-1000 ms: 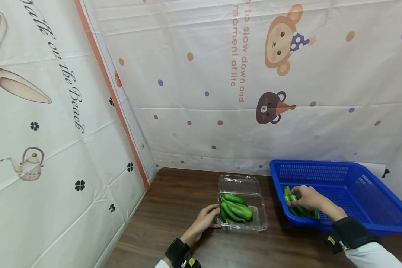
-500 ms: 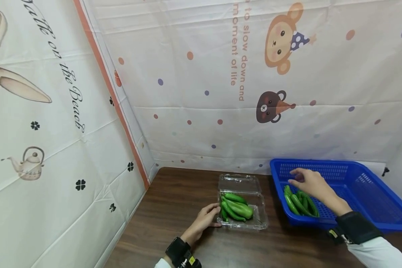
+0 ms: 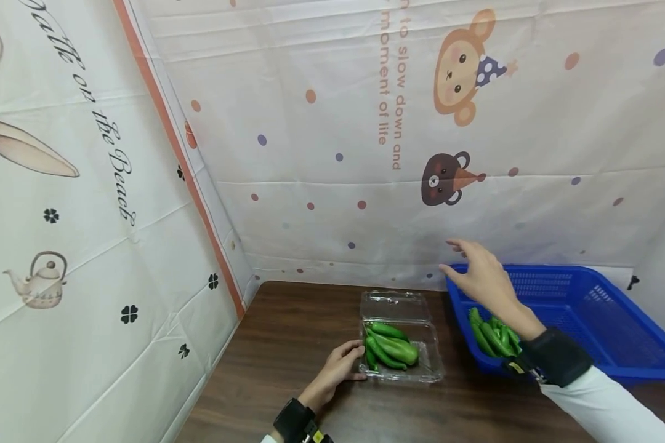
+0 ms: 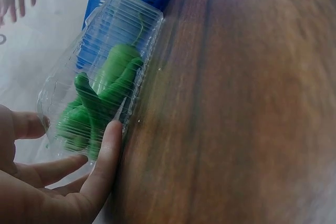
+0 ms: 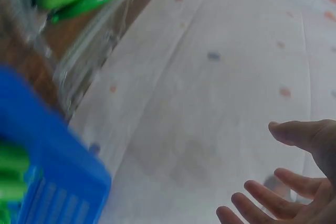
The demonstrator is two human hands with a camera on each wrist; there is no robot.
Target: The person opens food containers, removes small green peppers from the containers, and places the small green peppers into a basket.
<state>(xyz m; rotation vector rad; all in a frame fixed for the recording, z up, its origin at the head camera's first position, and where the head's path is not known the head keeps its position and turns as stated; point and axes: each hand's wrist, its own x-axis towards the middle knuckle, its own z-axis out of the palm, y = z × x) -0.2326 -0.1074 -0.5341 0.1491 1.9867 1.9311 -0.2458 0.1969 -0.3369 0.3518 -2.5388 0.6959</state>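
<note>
A clear plastic clamshell container (image 3: 429,363) lies with its lid folded back, several green peppers (image 3: 396,349) inside. My left hand (image 3: 337,368) holds its left side, fingers at the rim and thumb by the near corner; the left wrist view shows the fingers spread about the container's end (image 4: 52,95). My right hand (image 3: 487,280) is raised over the left end of a blue plastic basket (image 3: 615,373), thumb and fingers apart, nothing between them. More green peppers (image 3: 489,335) lie in the basket's near left corner, partly behind the right wrist.
The brown wooden table (image 3: 288,326) meets a white printed cloth (image 3: 310,141) at the back and another at the left. The basket's raised walls stand right of the container.
My right hand has let go among the basket's peppers and risen up and leftward, its fingers spreading. My left hand and the container have stayed in place.
</note>
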